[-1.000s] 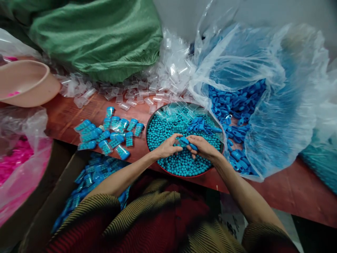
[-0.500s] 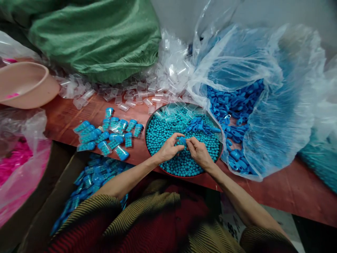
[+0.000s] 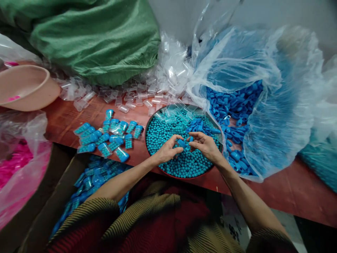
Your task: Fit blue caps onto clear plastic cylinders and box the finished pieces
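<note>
Both hands are over a round tray (image 3: 147, 151) full of small turquoise beads (image 3: 181, 168). My left hand (image 3: 168, 150) is curled around a small blue-capped piece (image 3: 181, 143), pinched between thumb and fingers. Just right of it, my right hand (image 3: 204, 144) has its thumb and fingers closed on a small blue part (image 3: 190, 139). Behind the right hand, several loose blue caps (image 3: 197, 125) lie on the beads, and clear empty tubes (image 3: 168, 116) rest at the tray's back. Filled blue-capped containers (image 3: 116, 128) lie on the table left of the tray.
Clear tubes (image 3: 142, 95) are heaped behind the tray, beside a green sack (image 3: 100, 38). An open plastic bag (image 3: 279, 123) of blue caps (image 3: 237, 100) stands right. A pink basin (image 3: 28, 88) is at left; below are filled containers (image 3: 92, 175) and magenta pieces (image 3: 15, 161).
My right hand has moved slightly right, away from the left hand, and its fingers have spread a little around a blue part. My left hand stays nearly in place.
</note>
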The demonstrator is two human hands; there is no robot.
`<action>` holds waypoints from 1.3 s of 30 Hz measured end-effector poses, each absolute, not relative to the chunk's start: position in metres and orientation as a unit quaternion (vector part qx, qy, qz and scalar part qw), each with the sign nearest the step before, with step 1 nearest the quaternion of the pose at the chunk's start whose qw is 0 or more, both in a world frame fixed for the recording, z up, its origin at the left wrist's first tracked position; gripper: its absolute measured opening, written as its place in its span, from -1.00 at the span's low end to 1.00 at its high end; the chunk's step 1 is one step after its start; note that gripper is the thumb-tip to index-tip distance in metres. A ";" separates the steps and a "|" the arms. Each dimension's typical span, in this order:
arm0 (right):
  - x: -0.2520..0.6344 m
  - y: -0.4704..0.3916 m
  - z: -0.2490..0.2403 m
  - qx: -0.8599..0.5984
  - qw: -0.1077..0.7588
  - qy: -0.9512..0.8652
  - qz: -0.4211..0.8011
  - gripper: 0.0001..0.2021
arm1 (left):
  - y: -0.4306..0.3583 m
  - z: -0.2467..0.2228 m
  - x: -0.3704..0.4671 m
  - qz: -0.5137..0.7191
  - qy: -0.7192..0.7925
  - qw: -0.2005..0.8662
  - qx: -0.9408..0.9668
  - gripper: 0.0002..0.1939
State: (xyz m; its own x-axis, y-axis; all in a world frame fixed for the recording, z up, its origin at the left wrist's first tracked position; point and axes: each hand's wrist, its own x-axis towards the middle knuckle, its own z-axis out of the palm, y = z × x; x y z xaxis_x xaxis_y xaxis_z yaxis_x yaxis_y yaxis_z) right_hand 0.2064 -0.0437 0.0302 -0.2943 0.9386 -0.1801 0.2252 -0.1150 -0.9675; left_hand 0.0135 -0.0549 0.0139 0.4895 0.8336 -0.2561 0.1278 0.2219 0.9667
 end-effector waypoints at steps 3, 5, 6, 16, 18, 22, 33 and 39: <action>0.195 -0.049 0.028 -0.514 0.320 -0.667 0.434 -0.61 | -0.060 0.016 0.019 0.304 0.447 0.630 0.558 -0.48; 0.187 -0.056 0.025 -0.491 0.295 -0.738 0.357 -0.59 | -0.063 0.017 0.024 0.336 0.457 0.609 0.554 -0.43; 0.184 -0.060 0.023 -0.476 0.280 -0.765 0.331 -0.53 | -0.063 0.017 0.026 0.351 0.460 0.599 0.553 -0.43; 0.170 -0.072 0.019 -0.513 0.196 -0.808 0.215 -0.12 | -0.062 0.023 0.028 0.376 0.461 0.601 0.534 -0.51; 0.168 -0.073 0.019 -0.516 0.217 -0.804 0.204 -0.18 | -0.064 0.025 0.028 0.383 0.464 0.606 0.520 -0.55; 0.164 -0.074 0.010 -0.518 0.250 -0.801 0.166 -0.23 | -0.067 0.027 0.033 0.385 0.487 0.605 0.498 -0.65; 0.146 -0.083 0.001 -0.532 0.170 -0.808 0.185 -0.25 | -0.065 0.008 0.019 0.338 0.509 0.554 0.566 -0.70; 0.176 -0.054 0.013 -0.531 0.135 -0.814 0.192 -0.63 | -0.063 0.027 -0.074 0.367 0.600 0.407 0.583 -0.56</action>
State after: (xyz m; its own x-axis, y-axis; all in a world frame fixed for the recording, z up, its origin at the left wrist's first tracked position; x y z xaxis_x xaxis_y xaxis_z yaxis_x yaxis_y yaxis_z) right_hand 0.1764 -0.0537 0.0131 -0.4001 0.9163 0.0157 0.8131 0.3629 -0.4551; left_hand -0.0735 -0.0626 0.0269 0.0105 0.9981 -0.0610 0.4009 0.0517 0.9147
